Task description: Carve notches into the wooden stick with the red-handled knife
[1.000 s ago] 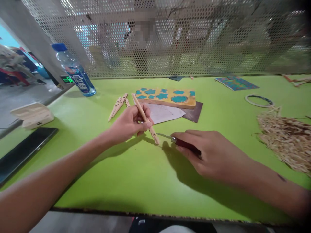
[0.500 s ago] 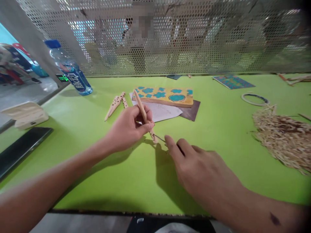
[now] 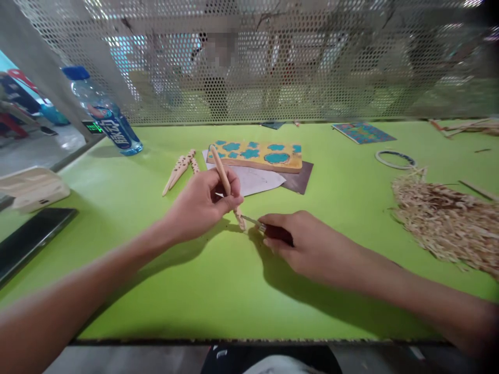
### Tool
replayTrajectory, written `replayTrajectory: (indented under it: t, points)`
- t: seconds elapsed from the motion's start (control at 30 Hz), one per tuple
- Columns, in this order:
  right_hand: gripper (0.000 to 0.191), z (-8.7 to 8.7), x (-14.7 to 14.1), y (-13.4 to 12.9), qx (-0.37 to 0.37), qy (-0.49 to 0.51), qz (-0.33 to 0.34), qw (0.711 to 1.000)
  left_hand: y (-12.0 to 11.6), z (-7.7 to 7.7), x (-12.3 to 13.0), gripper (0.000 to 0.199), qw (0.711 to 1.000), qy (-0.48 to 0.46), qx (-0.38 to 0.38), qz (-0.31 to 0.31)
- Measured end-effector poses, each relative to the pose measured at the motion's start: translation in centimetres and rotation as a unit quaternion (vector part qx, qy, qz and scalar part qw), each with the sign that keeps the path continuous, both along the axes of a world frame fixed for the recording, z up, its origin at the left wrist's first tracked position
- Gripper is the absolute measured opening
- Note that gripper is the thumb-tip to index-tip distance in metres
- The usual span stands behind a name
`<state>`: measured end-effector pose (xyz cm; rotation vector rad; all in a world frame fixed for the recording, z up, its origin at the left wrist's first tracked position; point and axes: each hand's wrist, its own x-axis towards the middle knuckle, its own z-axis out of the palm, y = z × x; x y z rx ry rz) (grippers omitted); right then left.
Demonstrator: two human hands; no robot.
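Note:
My left hand (image 3: 206, 200) is closed around a slim, pale wooden stick (image 3: 220, 169), held at a slant with its notched lower end near the table. In my right hand (image 3: 304, 236) is a carving knife (image 3: 275, 232) with a dark reddish handle. Its thin blade points left and meets or nearly meets the notched end of the stick; I cannot tell whether it touches. Beyond my left hand lie carved wooden pieces (image 3: 178, 169) with notches. A yellow wooden board with blue patches (image 3: 255, 154) rests on a white sheet (image 3: 257, 179) and a dark sheet (image 3: 302, 179).
A water bottle (image 3: 107, 117) stands at the back left, with a black phone (image 3: 35, 236) and an open white case (image 3: 37, 187) nearer. Wood shavings (image 3: 444, 218) are heaped at right, beside a ring (image 3: 395, 159) and a patterned card (image 3: 362, 133). A perforated screen (image 3: 249, 78) closes the back.
My right hand has rolled over, so the knife's handle now shows, and its forearm sits higher. The blade stays by the stick's lower end. The whole view has shifted slightly.

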<state>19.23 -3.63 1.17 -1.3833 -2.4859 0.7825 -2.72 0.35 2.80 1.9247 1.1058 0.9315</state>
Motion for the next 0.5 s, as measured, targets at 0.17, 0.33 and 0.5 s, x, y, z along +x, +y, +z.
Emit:
replayTrajectory:
  t: [0.17, 0.33, 0.5]
  points:
    - [0.017, -1.4, -1.3, -0.6, 0.102, -0.154, 0.027, 0.982, -1.4, 1.8, 0.9, 0.029, 0.974, -0.225, -0.036, -0.007]
    - [0.015, -1.6, -2.3, -0.7, 0.131, -0.202, 0.029, 0.970, -1.6, 2.3, 1.2, 0.060, 0.930, -0.347, -0.114, 0.044]
    - [0.022, -0.2, -1.7, 0.2, 0.049, -0.105, 0.031, 0.993, -0.8, 1.8, 0.9, 0.063, 0.933, -0.336, -0.117, 0.049]
